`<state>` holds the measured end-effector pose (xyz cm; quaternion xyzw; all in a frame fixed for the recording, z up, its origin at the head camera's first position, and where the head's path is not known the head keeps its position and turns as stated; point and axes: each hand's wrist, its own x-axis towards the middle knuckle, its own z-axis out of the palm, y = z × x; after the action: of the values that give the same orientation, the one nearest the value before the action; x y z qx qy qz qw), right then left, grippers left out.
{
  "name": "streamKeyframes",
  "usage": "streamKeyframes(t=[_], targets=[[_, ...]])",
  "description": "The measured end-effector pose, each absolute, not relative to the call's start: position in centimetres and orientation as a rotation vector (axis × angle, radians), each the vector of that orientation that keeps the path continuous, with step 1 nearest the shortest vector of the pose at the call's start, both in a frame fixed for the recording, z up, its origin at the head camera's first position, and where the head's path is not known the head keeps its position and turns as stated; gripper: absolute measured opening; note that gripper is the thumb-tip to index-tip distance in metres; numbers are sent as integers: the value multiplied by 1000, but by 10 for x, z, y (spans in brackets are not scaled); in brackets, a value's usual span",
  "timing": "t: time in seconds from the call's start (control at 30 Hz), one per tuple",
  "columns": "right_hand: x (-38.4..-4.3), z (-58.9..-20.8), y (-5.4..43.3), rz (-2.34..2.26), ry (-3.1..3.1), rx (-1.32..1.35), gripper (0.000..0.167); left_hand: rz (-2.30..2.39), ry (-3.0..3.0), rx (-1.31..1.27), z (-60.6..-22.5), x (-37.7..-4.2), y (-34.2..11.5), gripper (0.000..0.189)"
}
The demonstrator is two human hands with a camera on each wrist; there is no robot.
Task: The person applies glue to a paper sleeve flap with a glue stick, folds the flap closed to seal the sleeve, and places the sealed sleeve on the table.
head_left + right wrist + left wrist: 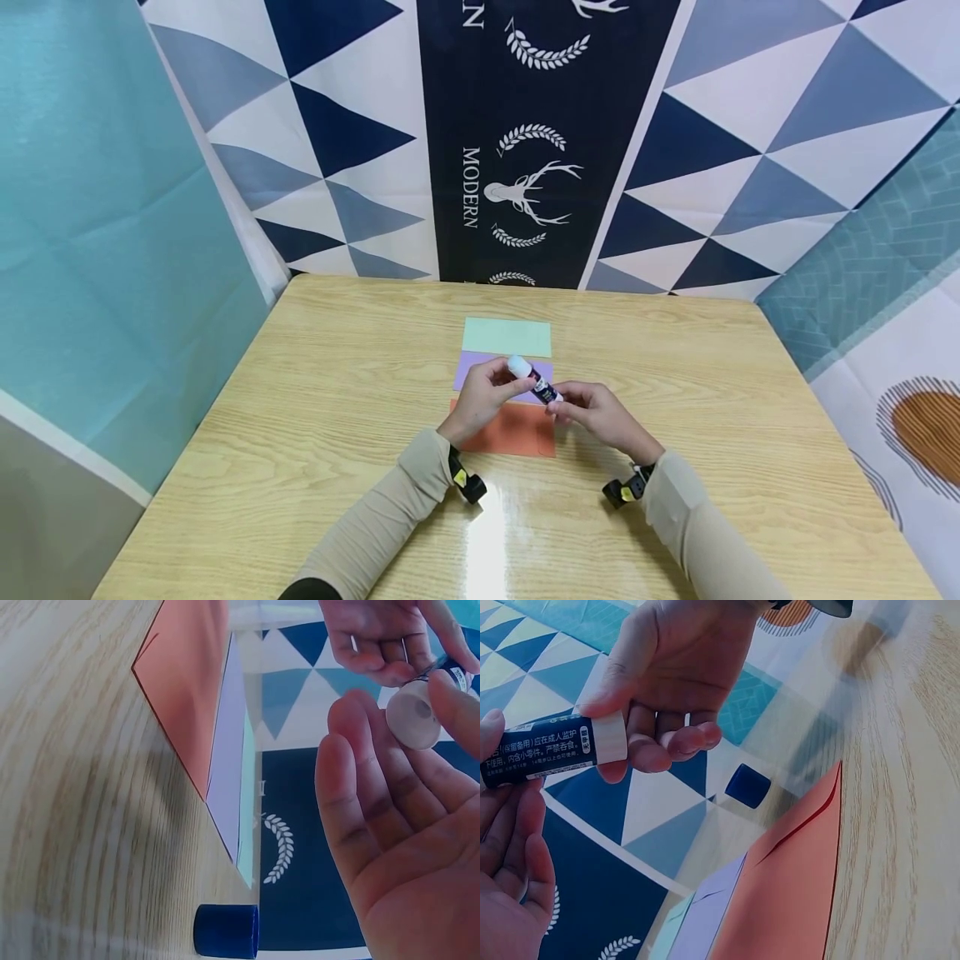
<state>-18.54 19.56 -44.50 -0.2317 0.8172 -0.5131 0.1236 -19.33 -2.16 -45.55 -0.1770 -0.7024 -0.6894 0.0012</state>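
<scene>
Over the envelopes in the head view, both hands hold a glue stick with a dark printed barrel and white ends. My left hand pinches the barrel between thumb and fingers. At the white base, my right hand grips with thumb and fingertips; the right wrist view shows a small hole in that base. Beneath lie a mint green envelope, a lilac envelope and an orange-red envelope, one nearer me than the other. A blue cap lies on the table beside them.
The wood-grain table extends around the envelopes. A patterned cloth hangs along its far edge, and a teal cloth on the left side. Each wrist wears a strapped camera, such as the left one.
</scene>
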Motion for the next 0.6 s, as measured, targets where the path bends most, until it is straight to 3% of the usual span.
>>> streamKeyframes(t=[0.3,0.6], targets=[[-183,-443,191,-1469,2514,-604,20,-2129,-2213,-552,-455,-191,-20,18],[-181,-446,190,-1509,2496,-532,27,-2060,-2265,-589,-448,-187,-20,16]])
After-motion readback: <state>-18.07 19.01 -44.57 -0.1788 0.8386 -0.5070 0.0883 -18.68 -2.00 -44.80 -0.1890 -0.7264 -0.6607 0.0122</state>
